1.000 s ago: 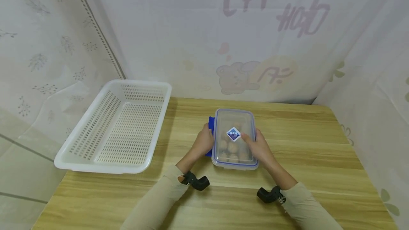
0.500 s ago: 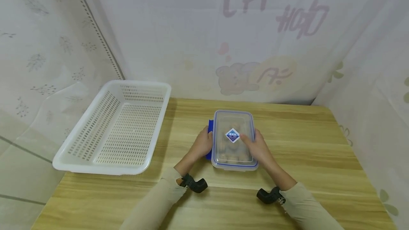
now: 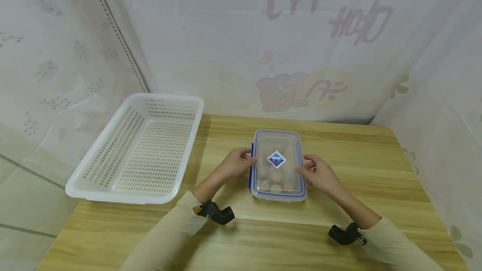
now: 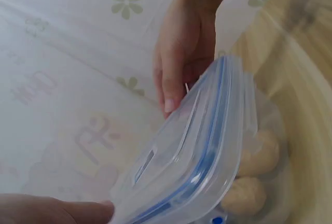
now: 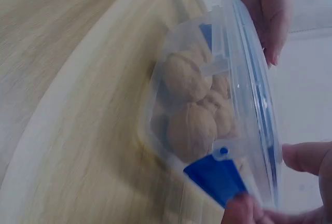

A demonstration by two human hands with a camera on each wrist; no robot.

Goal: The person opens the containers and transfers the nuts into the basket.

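A clear lidded food container (image 3: 280, 141) with a blue seal and a diamond-shaped label lies on the table. Several walnuts (image 5: 191, 130) show through its wall. My left hand (image 3: 234, 163) is at its left side, thumb on the lid's edge, beside a blue side clip (image 3: 250, 175). At the opposite side is my right hand (image 3: 319, 174), thumb at the lid edge. In the right wrist view, the right fingertips touch another blue clip (image 5: 215, 180), which slants outward from the container. The undersides of both hands are partly hidden in the head view.
To the left stands a white slotted plastic basket (image 3: 150, 154) with nothing seen in it. A wood-grain table (image 3: 357, 149) carries both containers. Printed curtains (image 3: 226, 45) hang behind and at the sides.
The right hand has slid back to the right, its thumb leaving the label for the lid's edge. The left hand's fingers have loosened, and the left blue clip shows as a narrower strip.
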